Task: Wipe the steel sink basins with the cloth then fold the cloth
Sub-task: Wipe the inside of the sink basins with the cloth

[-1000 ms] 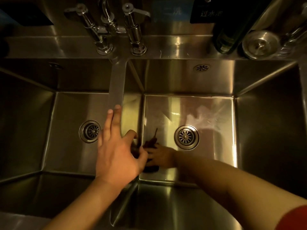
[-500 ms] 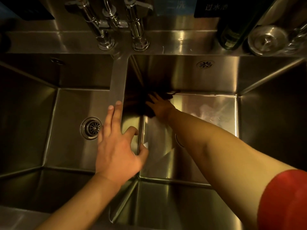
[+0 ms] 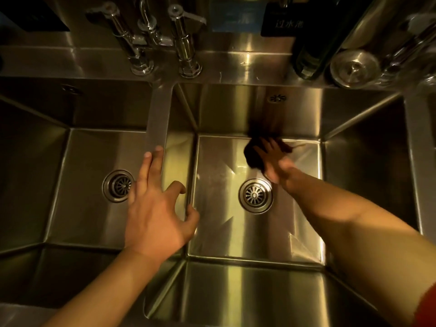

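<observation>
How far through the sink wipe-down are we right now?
Done: cannot tell; no basin visibly looks finished. In hand: the right hand presses the dark cloth flat on the right basin floor near its back wall, mid-wipe and blurred. The left hand rests on the divider. Left: the left basin, possibly more of the right, then folding the cloth.

A commercial kitchen's washing station: two deep square stainless-steel sink basins (image 3: pixel 368 175) side by side, chrome lever taps (image 3: pixel 186 41) at the far ledge, and dark wall signs with Chinese characters (image 3: pixel 286 22) far right.
</observation>
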The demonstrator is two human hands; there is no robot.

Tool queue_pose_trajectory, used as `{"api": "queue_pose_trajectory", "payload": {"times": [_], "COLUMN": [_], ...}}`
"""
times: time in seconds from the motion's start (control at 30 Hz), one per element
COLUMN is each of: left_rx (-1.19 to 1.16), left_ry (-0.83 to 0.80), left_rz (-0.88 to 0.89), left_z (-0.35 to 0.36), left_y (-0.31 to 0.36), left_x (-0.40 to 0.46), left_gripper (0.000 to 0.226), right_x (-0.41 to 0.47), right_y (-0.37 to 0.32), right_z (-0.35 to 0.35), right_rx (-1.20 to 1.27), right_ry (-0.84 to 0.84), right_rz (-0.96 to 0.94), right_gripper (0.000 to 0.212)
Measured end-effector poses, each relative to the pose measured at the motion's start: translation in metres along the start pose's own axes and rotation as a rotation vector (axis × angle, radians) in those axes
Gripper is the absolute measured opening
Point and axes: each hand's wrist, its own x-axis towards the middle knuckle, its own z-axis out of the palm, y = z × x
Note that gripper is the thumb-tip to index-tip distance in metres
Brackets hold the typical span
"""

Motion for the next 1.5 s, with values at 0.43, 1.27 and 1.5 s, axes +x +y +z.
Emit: {"api": "queue_pose_trajectory", "payload": {"times": [0.43, 1.27, 1.5], "left_rx": [0.024, 0.05, 0.042], "left_ry": [0.008, -0.021, -0.017], "left_rz": [0.009, -0.042, -0.028], "left_z": [0.001, 0.0, 0.004], "left_y": [0.0, 0.004, 0.003], "left_x": [-0.001, -0.001, -0.002], "left_gripper": [0.028, 0.03, 0.027], "right_x": [-0.069, -0.113, -0.043], "right_y": [0.06, -0.145, -0.097], "right_z": [0.015, 0.093, 0.061], "right_rx": [0.082, 0.006, 0.037], "right_ry": [-0.047, -0.22, 0.018], "right_rz": [0.55, -0.608, -0.443], "right_gripper": [0.077, 0.073, 0.054]}}
